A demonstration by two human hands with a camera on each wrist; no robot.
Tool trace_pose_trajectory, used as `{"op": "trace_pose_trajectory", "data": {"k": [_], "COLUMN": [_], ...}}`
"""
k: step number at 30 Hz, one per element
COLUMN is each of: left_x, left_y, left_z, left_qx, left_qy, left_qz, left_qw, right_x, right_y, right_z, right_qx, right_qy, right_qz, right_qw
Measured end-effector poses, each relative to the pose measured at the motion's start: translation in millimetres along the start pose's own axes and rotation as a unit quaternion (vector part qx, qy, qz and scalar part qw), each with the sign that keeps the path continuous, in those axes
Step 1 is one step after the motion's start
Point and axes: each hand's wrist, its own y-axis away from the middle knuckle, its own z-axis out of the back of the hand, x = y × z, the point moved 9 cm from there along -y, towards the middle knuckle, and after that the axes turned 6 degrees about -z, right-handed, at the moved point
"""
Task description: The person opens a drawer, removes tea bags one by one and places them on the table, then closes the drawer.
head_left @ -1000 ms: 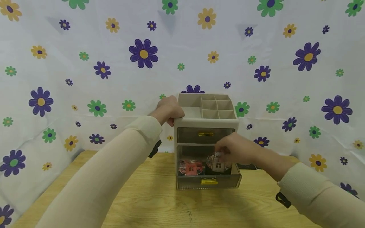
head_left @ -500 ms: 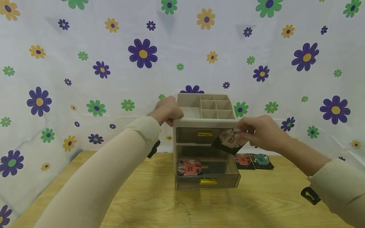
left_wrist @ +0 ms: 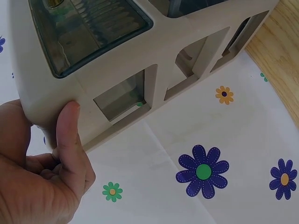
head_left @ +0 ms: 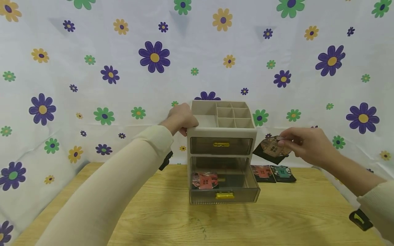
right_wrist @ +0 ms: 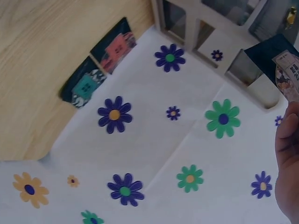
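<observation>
My left hand [head_left: 181,118] grips the top left edge of a beige desktop drawer organizer [head_left: 221,131]; in the left wrist view the thumb [left_wrist: 68,126] presses on its side wall. Between the thumb and fingers of my right hand [head_left: 312,147] is a flat dark sachet [head_left: 272,149] with a tan label, held in the air right of the organizer. The lower smoky clear drawer [head_left: 203,197] is pulled out. Inside it, on the left, lies a sachet with a red label [head_left: 204,181]. The upper drawer [head_left: 203,146] is closed.
On the wooden table [head_left: 154,212], right of the organizer, two sachets lie side by side, one with a red label [head_left: 262,172] and one with a teal label [head_left: 282,173]. Small dividers [head_left: 233,112] split the organizer's top. A flowered white cloth [head_left: 123,44] hangs behind.
My right hand has lifted the tan-labelled sachet out of the lower drawer and carried it to the right, past the organizer's side. My left hand has stayed in place.
</observation>
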Motion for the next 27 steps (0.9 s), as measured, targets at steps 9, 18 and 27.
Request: {"op": "trace_pose_trajectory", "data": {"k": [9,18,27], "left_x": [1.4,1.2,2.3], "left_y": [0.2,-3.7,-5.6], "left_z": [0.7,-2.1,-2.1], "left_qx": [-0.001,0.0,0.001], "left_qy": [0.0,0.008,0.009], "left_qz": [0.004,0.002,0.0], "left_qw": [1.0,1.0,1.0], "right_x": [-41.5,-47.3,-54.6], "right_y": [34.0,80.2,89.6], "right_z": [-71.6,-133.8,-160.5], "right_qx": [0.247,0.421,0.415], "right_qy": [-0.058,-0.128,-0.057], "right_qz": [-0.086,-0.134,-0.142], "right_qw": [0.9636,0.8883,0.8968]}}
